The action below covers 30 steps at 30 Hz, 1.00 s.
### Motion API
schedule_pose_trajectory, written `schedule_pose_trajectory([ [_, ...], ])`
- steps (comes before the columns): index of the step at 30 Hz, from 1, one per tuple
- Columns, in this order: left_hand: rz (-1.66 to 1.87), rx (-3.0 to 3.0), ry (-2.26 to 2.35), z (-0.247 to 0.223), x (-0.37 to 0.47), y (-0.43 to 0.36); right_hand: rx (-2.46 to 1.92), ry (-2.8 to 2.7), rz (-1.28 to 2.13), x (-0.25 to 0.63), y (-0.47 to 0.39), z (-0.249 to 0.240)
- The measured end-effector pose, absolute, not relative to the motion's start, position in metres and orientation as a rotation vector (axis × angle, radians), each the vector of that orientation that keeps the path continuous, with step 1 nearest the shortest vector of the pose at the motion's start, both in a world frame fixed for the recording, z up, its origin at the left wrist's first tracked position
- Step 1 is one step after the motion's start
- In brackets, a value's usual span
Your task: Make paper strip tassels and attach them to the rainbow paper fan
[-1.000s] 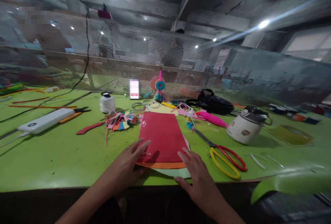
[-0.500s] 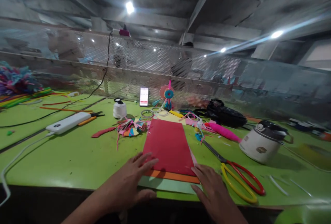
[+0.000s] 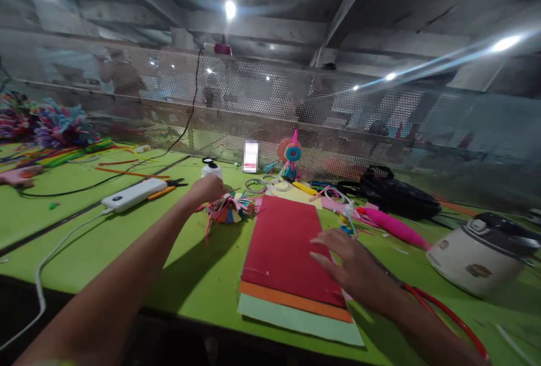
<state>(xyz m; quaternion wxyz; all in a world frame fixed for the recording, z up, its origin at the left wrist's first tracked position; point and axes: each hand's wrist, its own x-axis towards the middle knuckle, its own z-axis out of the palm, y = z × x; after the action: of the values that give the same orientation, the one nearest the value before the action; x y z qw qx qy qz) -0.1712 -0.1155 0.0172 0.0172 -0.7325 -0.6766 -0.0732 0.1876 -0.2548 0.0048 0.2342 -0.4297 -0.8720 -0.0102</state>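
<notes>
My left hand point(image 3: 208, 190) reaches over the table beside the white thread spool point(image 3: 212, 170) and the pile of coloured paper strips point(image 3: 228, 208); its fingertips are hidden, so any grip cannot be made out. My right hand point(image 3: 346, 259) hovers over the right side of the red sheet point(image 3: 287, 247), fingers apart and holding nothing. Beneath the red sheet lie an orange sheet point(image 3: 296, 301) and a pale green one point(image 3: 300, 322). Large scissors with red and yellow handles point(image 3: 459, 315) lie partly behind my right arm.
A white power bank point(image 3: 135, 195) and pliers point(image 3: 163, 191) lie left. Behind the sheets are rings point(image 3: 255, 186), a phone point(image 3: 251, 156) and a paper ornament point(image 3: 293, 154). At right are a black bag point(image 3: 399, 194), a pink roll point(image 3: 395, 226) and a kettle point(image 3: 477, 259).
My left hand has left the sheets' edge and moved forward and left to the spool. My right hand has moved up over the red sheet. The view has shifted left.
</notes>
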Motion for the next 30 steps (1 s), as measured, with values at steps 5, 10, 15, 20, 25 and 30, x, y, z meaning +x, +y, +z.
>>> schedule_pose_trajectory([
  [5, -0.193, -2.244, -2.103, -0.011, -0.164, -0.103, -1.085, -2.506, 0.107, 0.094, -0.172, 0.029],
  [10, -0.19, -2.225, -2.092, -0.018, -0.172, -0.101, -1.287, -2.644, 0.026, 0.003, -0.103, 0.015],
  [15, -0.291, -2.188, -2.186, -0.016, -0.187, -0.099, -1.404, -2.651, -0.038, -0.029, -0.08, -0.013],
  [20, -0.488, -2.259, -2.178, -0.009, -0.194, -0.1, -1.448, -2.609, -0.01, -0.013, -0.069, -0.007],
  [25, -0.693, -2.424, -2.06, 0.013, -0.194, -0.117, -1.477, -2.515, 0.163, 0.022, -0.087, 0.016],
  [30, -0.956, -2.577, -1.926, 0.035, -0.194, -0.143, -1.381, -2.219, 0.839, 0.048, -0.15, 0.011],
])
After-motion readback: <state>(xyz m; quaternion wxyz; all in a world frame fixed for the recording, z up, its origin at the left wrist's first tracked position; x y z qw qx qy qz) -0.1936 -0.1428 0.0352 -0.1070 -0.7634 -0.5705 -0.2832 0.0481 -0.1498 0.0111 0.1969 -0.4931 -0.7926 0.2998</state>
